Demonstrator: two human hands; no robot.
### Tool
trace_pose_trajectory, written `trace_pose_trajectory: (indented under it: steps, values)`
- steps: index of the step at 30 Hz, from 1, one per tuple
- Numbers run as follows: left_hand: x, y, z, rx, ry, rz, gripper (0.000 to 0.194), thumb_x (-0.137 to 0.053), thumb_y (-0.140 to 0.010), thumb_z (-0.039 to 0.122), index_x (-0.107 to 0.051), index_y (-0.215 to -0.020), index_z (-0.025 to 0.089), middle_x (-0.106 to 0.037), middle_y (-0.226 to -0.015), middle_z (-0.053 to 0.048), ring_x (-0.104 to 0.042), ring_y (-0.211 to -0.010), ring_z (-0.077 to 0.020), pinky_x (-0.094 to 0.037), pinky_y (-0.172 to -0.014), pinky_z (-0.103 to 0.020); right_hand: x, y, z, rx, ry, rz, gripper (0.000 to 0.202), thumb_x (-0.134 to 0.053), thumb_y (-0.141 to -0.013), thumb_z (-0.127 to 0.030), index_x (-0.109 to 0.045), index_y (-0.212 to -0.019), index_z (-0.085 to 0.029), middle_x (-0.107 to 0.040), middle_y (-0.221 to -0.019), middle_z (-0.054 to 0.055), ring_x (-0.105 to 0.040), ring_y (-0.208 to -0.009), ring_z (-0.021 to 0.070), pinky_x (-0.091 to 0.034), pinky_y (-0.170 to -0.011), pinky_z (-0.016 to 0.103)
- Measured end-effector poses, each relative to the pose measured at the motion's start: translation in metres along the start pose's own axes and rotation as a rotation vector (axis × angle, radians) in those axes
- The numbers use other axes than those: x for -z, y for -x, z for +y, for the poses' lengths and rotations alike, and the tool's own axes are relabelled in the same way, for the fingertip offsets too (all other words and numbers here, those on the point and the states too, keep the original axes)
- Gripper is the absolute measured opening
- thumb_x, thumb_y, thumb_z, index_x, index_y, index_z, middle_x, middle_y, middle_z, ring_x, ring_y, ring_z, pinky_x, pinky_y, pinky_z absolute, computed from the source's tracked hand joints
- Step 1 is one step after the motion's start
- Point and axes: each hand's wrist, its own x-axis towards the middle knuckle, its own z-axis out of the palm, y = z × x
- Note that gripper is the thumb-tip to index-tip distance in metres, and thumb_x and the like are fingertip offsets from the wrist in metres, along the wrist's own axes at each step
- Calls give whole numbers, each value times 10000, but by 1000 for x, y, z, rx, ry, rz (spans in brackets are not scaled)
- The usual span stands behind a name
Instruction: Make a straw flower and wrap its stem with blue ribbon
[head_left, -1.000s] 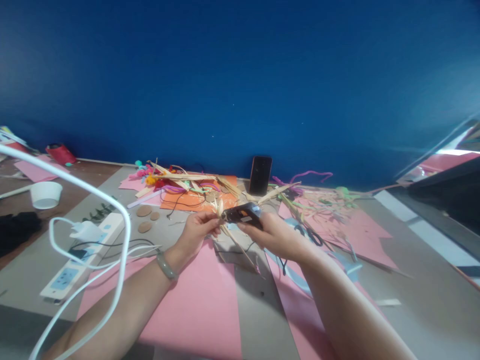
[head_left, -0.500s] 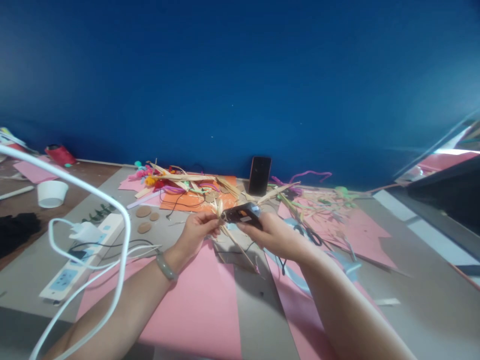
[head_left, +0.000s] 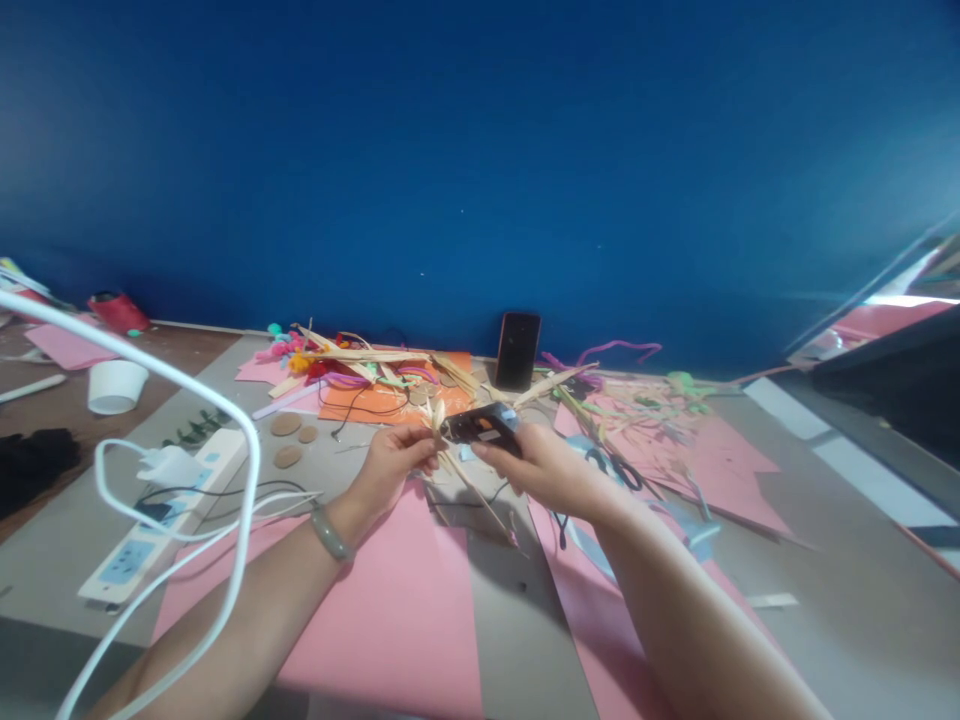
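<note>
My left hand (head_left: 401, 455), with a green bangle at the wrist, pinches a small bundle of pale dried husk strips (head_left: 433, 412) above the table. My right hand (head_left: 540, 460) is wrapped round a black glue gun (head_left: 487, 425) with an orange mark on its side. The glue gun's tip points left and meets the husk bundle by my left fingertips; whether it touches is too small to tell. Thin dry stalks (head_left: 480, 495) slant down below my hands. Pink paper (head_left: 390, 600) lies under my left forearm.
A phone (head_left: 517, 350) leans against the blue wall. A white power strip (head_left: 142, 550) with looping cables lies left, near clay-coloured discs (head_left: 286, 457). Colourful craft scraps cover an orange sheet (head_left: 360, 402). Dark-handled scissors (head_left: 626, 472) lie right. A white cup (head_left: 118, 388) is at far left.
The white cup at far left has shifted slightly to the right. My hands, the husk bundle and the glue gun stay almost in place.
</note>
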Motion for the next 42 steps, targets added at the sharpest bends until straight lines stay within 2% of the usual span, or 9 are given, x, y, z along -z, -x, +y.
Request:
trace_pose_trajectory:
  steps: [6, 11, 16, 24, 30, 33, 35, 38, 42]
  values:
    - [0, 0, -2, 11, -36, 26, 210, -818, -630, 280, -709, -715, 121, -666, -602, -30, -560, -499, -91, -442, -504, -209, 0, -4, 5, 29, -69, 164, 358, -431, -919, -499, -538, -812, -175, -530, -611, -9, -501, -559, 151, -334, -525, 253]
    - [1, -1, -3, -1, -18, 77, 183, -794, -660, 262, -698, -740, 128, -660, -600, -22, -561, -512, -88, -430, -488, -197, -5, -14, 22, -48, 222, 267, 181, -491, -887, -348, -523, -921, -173, -611, -810, 50, -571, -714, 205, -344, -596, 274]
    - [3, -1, -3, -12, -5, 99, 194, -795, -663, 267, -694, -760, 132, -679, -632, -23, -565, -521, -82, -439, -490, -189, -19, -27, 44, -174, 522, 196, 213, -517, -855, -257, -502, -1033, -142, -604, -1002, 142, -600, -866, 270, -348, -640, 303]
    - [-1, 2, 1, 1, 24, 37, 180, -811, -639, 260, -694, -691, 134, -652, -567, -9, -560, -491, -80, -452, -487, -184, -35, -36, 62, -251, 489, 30, 308, -616, -783, -298, -518, -1029, -141, -607, -1015, 145, -607, -882, 272, -362, -646, 294]
    - [-2, 5, 2, 28, -5, -1, 169, -800, -666, 256, -687, -710, 138, -653, -570, -6, -563, -496, -86, -455, -513, -195, -31, -32, 56, -144, 490, 114, 420, -744, -653, -348, -588, -982, -139, -611, -1017, 143, -571, -967, 315, -398, -797, 363]
    - [-2, 8, 1, 19, -37, -50, 156, -787, -691, 253, -688, -717, 135, -664, -588, -20, -566, -504, -92, -449, -528, -205, -31, -29, 39, 28, 216, 218, 230, -657, -763, -297, -644, -936, -147, -641, -963, 106, -597, -903, 245, -423, -814, 348]
    - [-4, 9, 1, 21, -58, -81, 151, -775, -710, 253, -690, -727, 130, -655, -574, -20, -568, -507, -97, -440, -528, -208, -33, -25, 26, 88, -122, 185, 168, -617, -800, -266, -673, -898, -142, -671, -883, 73, -619, -798, 186, -458, -748, 295]
    - [-6, 11, 3, 20, -75, -72, 170, -780, -706, 263, -671, -716, 133, -640, -556, -9, -573, -505, -101, -439, -529, -210, -37, -20, 10, 80, -494, 119, 196, -636, -801, -300, -701, -865, -127, -701, -805, 53, -635, -732, 161, -478, -679, 258]
    - [-5, 11, 2, 17, -94, -77, 198, -792, -695, 276, -653, -699, 134, -649, -564, -8, -588, -510, -107, -443, -530, -211, -44, -19, 2, 74, -670, 161, 169, -664, -769, -294, -704, -744, -131, -695, -713, 32, -617, -654, 139, -463, -624, 235]
